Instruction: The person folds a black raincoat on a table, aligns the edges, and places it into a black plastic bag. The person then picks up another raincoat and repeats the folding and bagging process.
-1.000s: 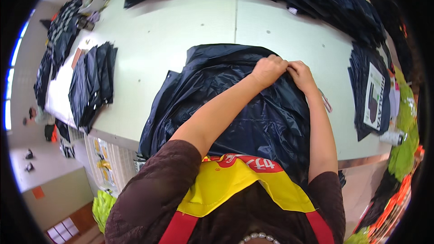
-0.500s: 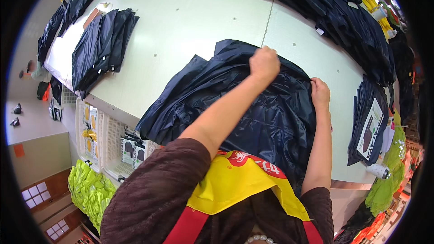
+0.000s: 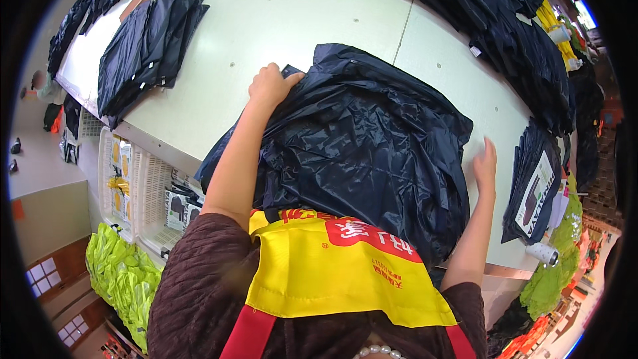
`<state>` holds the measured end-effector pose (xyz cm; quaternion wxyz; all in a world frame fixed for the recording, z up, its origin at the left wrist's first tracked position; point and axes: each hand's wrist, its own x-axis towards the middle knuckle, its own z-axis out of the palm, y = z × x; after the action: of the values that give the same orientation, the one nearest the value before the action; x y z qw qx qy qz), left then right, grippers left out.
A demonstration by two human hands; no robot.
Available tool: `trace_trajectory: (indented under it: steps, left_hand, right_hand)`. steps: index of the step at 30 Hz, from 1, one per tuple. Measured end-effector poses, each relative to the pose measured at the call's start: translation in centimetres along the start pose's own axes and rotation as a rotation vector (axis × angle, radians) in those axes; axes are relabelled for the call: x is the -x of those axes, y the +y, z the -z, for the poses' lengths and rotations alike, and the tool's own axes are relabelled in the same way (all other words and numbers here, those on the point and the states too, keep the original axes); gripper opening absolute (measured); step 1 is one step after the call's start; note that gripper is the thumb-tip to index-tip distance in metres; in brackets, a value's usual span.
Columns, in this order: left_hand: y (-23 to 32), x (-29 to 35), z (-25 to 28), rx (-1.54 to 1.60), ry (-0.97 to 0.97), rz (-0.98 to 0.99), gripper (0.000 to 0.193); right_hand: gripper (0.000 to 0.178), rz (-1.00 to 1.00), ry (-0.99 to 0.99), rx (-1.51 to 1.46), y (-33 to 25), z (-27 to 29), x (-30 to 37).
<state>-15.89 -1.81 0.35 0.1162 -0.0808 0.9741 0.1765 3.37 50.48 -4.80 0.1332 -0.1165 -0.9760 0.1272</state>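
A dark navy garment [image 3: 372, 139] of thin, shiny fabric is spread over the near part of the white table [image 3: 292, 13], its near side reaching my yellow apron. At its far left corner is my left hand [image 3: 269, 84], thumb stretched away from the fingers and touching the fabric edge. The surface of the garment is wrinkled, and my left forearm covers part of its left side. My right hand [image 3: 487, 163] is just off the garment's right edge, holding nothing, with its fingers extended upward.
Folded dark garments [image 3: 149, 50] lie in a stack at the left. A long dark pile [image 3: 498, 46] runs along the far right. Near the right edge are flat dark packages [image 3: 531, 186] and a whitish cylinder [image 3: 542, 253]. White plastic baskets [image 3: 146, 206] stand below the table's left edge.
My left hand has moved left from the garment's far edge to its far left corner. My right hand has let go of the right corner and moved outward. The fabric lies more spread out.
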Motion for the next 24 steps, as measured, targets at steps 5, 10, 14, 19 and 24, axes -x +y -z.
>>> trace_trajectory:
  steps: [5,10,14,19,24]
  left_hand:
    - [-2.2,1.1,-2.0,0.281,-0.025,0.017,0.054]
    - [-1.8,3.4,-4.5,0.346,0.596,-0.517,0.022]
    - [-2.0,3.5,-4.4,0.305,0.657,-0.667,0.027]
    - [-2.3,4.2,-5.2,0.349,0.569,-0.586,0.024]
    - [-0.3,4.7,-3.7,0.556,0.253,-0.353,0.054]
  right_hand:
    - [0.039,-0.342,-0.236,0.171,1.3,0.8,3.9]
    - [0.027,-0.485,-0.18,0.134,1.6,0.7,4.2]
    - [0.029,-0.973,-0.271,-0.65,4.8,2.0,5.0]
    - [0.03,-0.87,0.086,-2.041,-2.2,4.9,3.0]
    - [0.032,-0.613,-0.53,-1.74,-16.5,3.6,-1.7]
